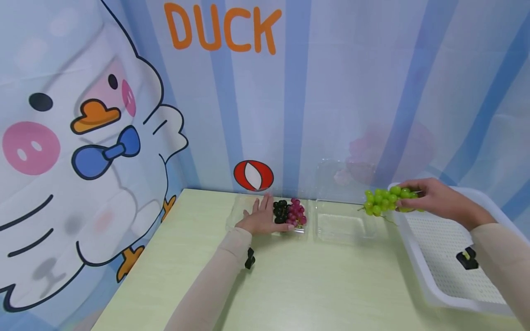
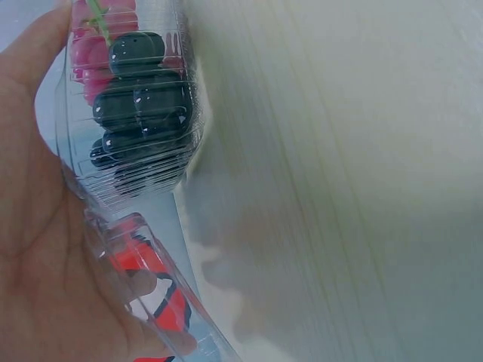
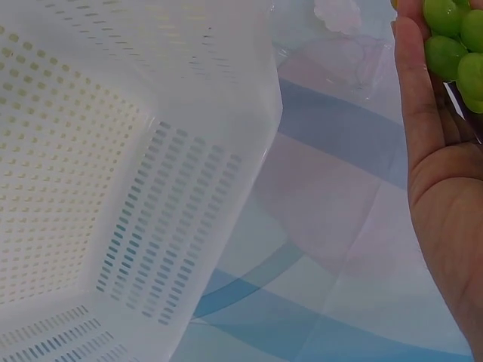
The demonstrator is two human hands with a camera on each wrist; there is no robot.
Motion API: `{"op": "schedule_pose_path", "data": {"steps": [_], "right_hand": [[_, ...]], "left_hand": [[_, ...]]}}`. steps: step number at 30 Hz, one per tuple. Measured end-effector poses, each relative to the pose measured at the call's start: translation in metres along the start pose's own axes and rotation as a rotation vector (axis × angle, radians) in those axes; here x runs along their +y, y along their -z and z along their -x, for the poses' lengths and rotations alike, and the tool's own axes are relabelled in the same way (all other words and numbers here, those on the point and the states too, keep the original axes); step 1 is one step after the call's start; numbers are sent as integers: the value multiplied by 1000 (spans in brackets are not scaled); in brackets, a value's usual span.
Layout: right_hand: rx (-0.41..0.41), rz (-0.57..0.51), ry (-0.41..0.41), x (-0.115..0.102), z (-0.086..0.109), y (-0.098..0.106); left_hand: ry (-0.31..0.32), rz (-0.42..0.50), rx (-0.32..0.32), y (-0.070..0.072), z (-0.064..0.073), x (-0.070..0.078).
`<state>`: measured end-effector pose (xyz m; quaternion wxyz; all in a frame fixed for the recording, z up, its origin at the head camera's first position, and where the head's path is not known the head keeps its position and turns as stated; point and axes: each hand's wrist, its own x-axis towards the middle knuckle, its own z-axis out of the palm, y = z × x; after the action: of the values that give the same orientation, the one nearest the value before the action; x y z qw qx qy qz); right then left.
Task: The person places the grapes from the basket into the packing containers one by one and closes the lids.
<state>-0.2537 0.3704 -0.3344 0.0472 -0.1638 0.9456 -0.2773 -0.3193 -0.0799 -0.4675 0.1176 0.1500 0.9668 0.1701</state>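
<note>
Green grapes (image 1: 382,201) — pinched by right fingers (image 1: 419,184); left fingers (image 1: 265,202) apart, touching clear box (image 1: 303,231) — black grapes (image 1: 281,211), pink grapes (image 1: 296,212) inside.

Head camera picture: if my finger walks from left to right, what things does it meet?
Cartoon duck → red-and-white oval → black grapes → pinkish-red grapes → clear box without fruit → green grapes → white basket.

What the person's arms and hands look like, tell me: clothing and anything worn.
The left sleeve and right sleeve are long, plain and pale beige, ending near the wrists. The left hand and right hand wear no gloves. A small black piece shows beside the left sleeve, another beside the right.
</note>
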Motion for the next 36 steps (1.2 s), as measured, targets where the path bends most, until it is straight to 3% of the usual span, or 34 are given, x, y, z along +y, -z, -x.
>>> {"op": "schedule_pose_path", "data": {"steps": [36], "right_hand": [[-104, -81, 3, -11, -37, -43]], "left_hand": [[1, 11, -5, -2, -1, -2]]}}
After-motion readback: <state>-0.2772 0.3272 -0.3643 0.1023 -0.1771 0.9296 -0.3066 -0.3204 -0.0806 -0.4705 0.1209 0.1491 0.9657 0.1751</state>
